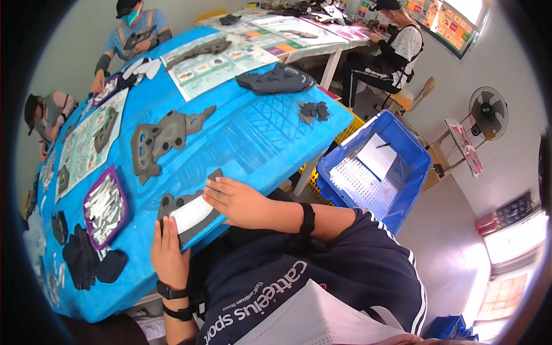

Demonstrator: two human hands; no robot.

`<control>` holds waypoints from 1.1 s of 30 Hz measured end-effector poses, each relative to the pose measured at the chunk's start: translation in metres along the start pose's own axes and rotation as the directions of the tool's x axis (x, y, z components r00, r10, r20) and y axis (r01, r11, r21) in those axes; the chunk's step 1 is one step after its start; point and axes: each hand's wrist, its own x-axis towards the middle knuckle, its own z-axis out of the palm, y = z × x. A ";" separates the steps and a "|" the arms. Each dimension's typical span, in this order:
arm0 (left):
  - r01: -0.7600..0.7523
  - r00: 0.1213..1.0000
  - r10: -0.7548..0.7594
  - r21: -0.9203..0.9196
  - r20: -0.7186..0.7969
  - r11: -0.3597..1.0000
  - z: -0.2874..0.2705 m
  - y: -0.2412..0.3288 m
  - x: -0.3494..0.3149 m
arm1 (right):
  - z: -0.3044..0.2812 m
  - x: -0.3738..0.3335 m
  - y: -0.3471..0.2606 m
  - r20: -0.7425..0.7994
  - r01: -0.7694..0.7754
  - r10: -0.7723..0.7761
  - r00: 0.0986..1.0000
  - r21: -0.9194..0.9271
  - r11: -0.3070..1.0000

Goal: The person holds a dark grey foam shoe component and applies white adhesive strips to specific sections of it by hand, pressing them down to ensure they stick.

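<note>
A dark grey moulded piece [199, 230], foam-like in look, lies at the near edge of the blue table. Across it lies a smooth white strip [191, 215]. My left hand [170, 259] rests at the strip's left end, its fingers stretched out over the grey piece. My right hand [237, 202] lies flat at the right end, fingers straight and covering part of the strip and piece. Neither hand is wrapped round anything. Beyond them on the table lies a larger grey moulded part [164, 141] with holes.
A purple-rimmed basket [125, 202] of white strips stands left, near dark cloth-like pieces [80, 259]. Small grey scraps [313, 112] sit by the far right corner. A blue crate [422, 167] stands beside the table. Co-workers [133, 43] sit around; a fan [489, 115] stands right.
</note>
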 end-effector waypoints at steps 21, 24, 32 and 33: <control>-0.249 0.861 -0.381 -0.933 -0.336 0.261 -0.086 0.044 0.023 | -0.085 0.045 -0.041 -0.134 0.454 0.738 0.661 0.854 -0.252; -0.059 0.978 -0.207 -0.964 -0.005 -0.258 -0.074 0.068 0.046 | -0.086 0.050 -0.062 -0.050 0.524 0.760 0.648 0.754 -0.397; -0.072 0.942 -0.336 -0.970 0.011 -0.233 -0.055 0.054 0.051 | -0.086 0.037 -0.035 -0.178 0.472 0.798 0.575 0.870 -0.146; -0.089 0.945 -0.326 -0.969 -0.010 -0.229 -0.051 0.050 0.049 | -0.084 0.036 -0.028 -0.225 0.481 0.792 0.568 0.871 -0.097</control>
